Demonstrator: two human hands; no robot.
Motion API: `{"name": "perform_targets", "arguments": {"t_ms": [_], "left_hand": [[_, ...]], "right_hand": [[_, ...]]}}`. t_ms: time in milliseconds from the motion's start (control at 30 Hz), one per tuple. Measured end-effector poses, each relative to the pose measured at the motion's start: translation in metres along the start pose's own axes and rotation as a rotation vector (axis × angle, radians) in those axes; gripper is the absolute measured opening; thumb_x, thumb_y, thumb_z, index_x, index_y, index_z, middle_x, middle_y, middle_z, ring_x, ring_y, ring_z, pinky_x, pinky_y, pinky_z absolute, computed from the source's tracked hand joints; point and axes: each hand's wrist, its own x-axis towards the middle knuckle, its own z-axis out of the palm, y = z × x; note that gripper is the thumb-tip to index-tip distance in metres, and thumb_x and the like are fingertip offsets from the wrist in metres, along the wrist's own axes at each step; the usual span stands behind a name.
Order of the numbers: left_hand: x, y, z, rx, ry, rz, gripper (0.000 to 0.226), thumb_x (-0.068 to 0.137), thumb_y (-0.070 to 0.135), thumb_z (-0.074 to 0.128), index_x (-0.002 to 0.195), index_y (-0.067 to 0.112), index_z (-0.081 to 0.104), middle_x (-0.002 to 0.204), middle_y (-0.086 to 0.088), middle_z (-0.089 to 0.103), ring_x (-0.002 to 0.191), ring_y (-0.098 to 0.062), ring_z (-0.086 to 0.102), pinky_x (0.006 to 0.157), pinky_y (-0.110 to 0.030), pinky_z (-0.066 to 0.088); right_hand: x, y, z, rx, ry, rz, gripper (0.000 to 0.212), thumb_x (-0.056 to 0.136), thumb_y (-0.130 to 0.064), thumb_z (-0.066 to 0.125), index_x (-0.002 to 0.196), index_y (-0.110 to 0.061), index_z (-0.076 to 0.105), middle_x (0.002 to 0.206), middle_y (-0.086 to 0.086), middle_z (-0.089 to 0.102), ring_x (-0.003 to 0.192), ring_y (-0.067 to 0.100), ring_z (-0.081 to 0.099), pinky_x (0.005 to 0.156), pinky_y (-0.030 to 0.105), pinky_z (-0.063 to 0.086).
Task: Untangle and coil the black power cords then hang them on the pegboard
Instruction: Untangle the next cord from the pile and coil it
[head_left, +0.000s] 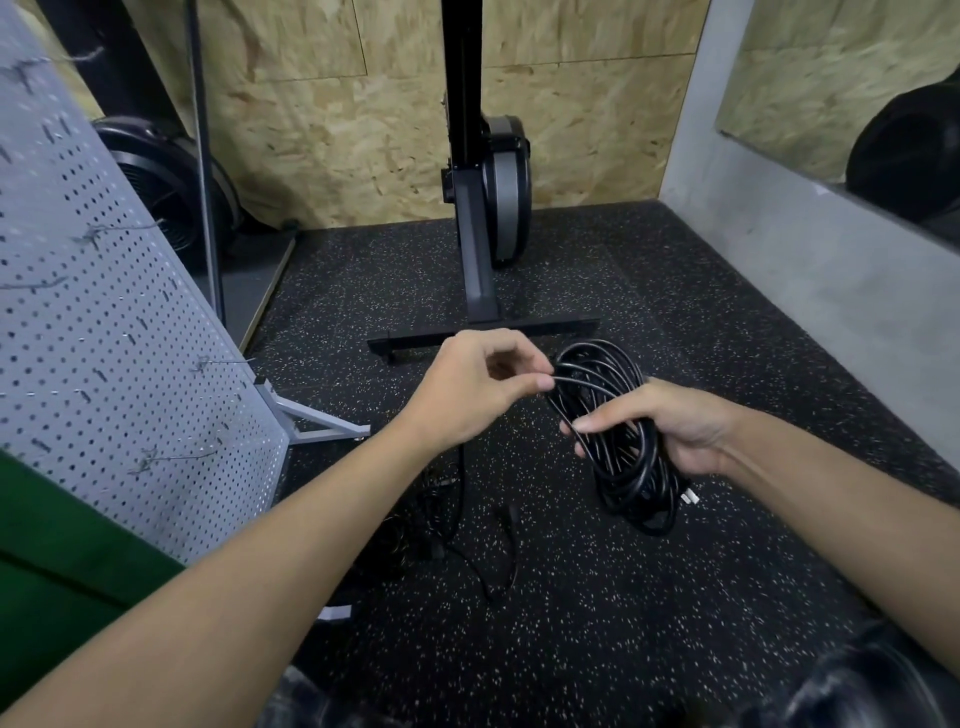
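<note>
A coil of black power cord (618, 467) hangs in front of me above the floor. My right hand (670, 431) grips the coil's loops on its right side, fingers curled round several strands. My left hand (483, 384) pinches one strand at the coil's upper left between thumb and fingertips. A white plug end (690, 498) pokes out at the coil's lower right. More black cords (457, 525) lie tangled on the floor below my left forearm. The grey pegboard (104, 322) with metal hooks stands at the left.
A black exercise machine (488, 208) with a cross base stands on the speckled rubber floor (597, 597) ahead. The pegboard's grey stand foot (322, 423) juts out at floor level. A concrete wall (810, 291) runs along the right; a fan (166, 182) sits behind the pegboard.
</note>
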Motion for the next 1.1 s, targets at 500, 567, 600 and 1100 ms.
{"name": "perform_targets", "arguments": {"t_ms": [500,567,600,1100], "left_hand": [[0.002,0.025,0.016,0.372,0.090,0.345,0.032,0.089,0.035,0.082,0.100,0.013,0.061,0.098,0.004,0.054,0.079,-0.010,0.052,0.073,-0.026,0.049],[0.001,0.021,0.013,0.395,0.093,0.222,0.042,0.087,0.049,0.080,0.100,0.017,0.056,0.090,0.007,0.056,0.075,-0.010,0.052,0.068,-0.027,0.049],[0.001,0.018,0.008,0.336,0.071,0.142,0.044,0.086,0.052,0.081,0.100,0.019,0.055,0.084,0.006,0.060,0.071,-0.010,0.054,0.066,-0.027,0.050],[0.001,0.001,0.014,-0.317,-0.034,-0.276,0.026,0.094,0.012,0.076,0.121,0.011,0.076,0.092,-0.017,0.074,0.088,-0.022,0.077,0.078,-0.037,0.066]], "right_hand": [[0.006,-0.001,-0.003,0.005,-0.072,-0.001,0.039,0.077,-0.009,0.086,0.113,0.000,0.075,0.114,0.026,0.069,0.092,0.032,0.069,0.081,0.042,0.060],[0.006,-0.002,-0.006,-0.003,-0.024,-0.041,0.027,0.085,-0.006,0.080,0.111,-0.002,0.074,0.108,0.020,0.073,0.088,0.028,0.071,0.075,0.038,0.061],[0.006,-0.003,-0.007,-0.005,0.005,-0.055,0.025,0.087,-0.005,0.077,0.111,-0.002,0.073,0.105,0.017,0.074,0.087,0.026,0.072,0.073,0.037,0.061],[0.011,0.001,-0.014,0.099,0.290,-0.232,0.056,0.077,-0.012,0.087,0.127,-0.008,0.063,0.090,0.009,0.078,0.080,0.023,0.076,0.074,0.040,0.062]]}}
